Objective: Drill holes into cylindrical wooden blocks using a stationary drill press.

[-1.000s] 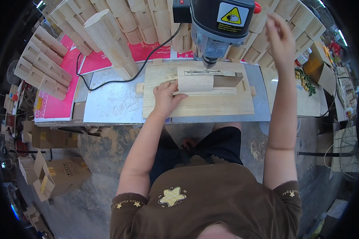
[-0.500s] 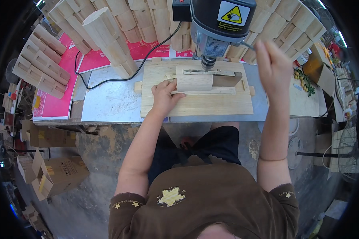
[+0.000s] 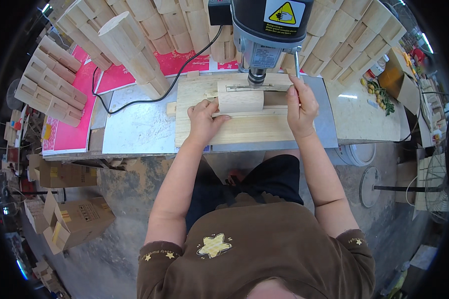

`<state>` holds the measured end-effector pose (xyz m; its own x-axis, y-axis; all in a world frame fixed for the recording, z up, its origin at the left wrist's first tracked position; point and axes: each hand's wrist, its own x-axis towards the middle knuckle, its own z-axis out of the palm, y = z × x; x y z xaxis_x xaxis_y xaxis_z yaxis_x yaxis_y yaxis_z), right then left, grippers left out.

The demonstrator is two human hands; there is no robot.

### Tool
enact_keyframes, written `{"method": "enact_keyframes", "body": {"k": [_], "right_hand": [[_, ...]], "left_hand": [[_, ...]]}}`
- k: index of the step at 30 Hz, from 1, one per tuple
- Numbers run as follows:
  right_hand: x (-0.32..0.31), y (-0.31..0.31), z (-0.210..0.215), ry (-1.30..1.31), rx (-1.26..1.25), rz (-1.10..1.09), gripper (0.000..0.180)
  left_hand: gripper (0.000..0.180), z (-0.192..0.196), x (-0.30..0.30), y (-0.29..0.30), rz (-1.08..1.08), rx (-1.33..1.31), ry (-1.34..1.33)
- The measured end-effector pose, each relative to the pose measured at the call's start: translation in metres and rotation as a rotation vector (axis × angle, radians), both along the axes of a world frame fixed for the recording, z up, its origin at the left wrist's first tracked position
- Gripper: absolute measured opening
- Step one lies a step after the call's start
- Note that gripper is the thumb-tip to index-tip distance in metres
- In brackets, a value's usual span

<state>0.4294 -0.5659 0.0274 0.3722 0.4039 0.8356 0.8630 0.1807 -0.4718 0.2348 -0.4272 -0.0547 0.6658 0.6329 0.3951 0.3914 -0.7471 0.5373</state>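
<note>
A pale wooden block (image 3: 240, 103) with a rounded top lies in a jig on a wooden board (image 3: 254, 132), under the chuck (image 3: 256, 78) of a drill press (image 3: 268, 44). At the block's left end is my left hand (image 3: 204, 119), its fingers closed against that end and the thumb along the near side. My right hand (image 3: 303, 107) is closed around the lower end of the drill press's metal lever (image 3: 297, 65), right of the block. A long narrow slot shows along the block's top. Whether the drill bit touches the wood cannot be made out.
Stacked wooden pieces (image 3: 177, 25) line the back, and a tall wooden column (image 3: 134, 55) stands at the left. A black cable (image 3: 159, 96) curves over the white tabletop sheet (image 3: 139, 124). An open cardboard box (image 3: 77, 219) sits on the floor at left.
My right hand has come down and left, swinging the lever from pointing right to pointing toward me. The left hand stays at the block's end. The whole view has shifted slightly.
</note>
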Motion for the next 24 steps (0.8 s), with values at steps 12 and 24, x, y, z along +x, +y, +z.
{"method": "enact_keyframes", "body": {"k": [12, 24], "right_hand": [[0.039, 0.061, 0.162, -0.095, -0.241, -0.371, 0.032], [0.013, 0.001, 0.121, -0.079, -0.143, -0.114, 0.021]], "left_hand": [[0.043, -0.001, 0.03, -0.022, 0.021, -0.041, -0.077], [0.044, 0.0, 0.029, -0.022, 0.037, -0.039, -0.029]]}}
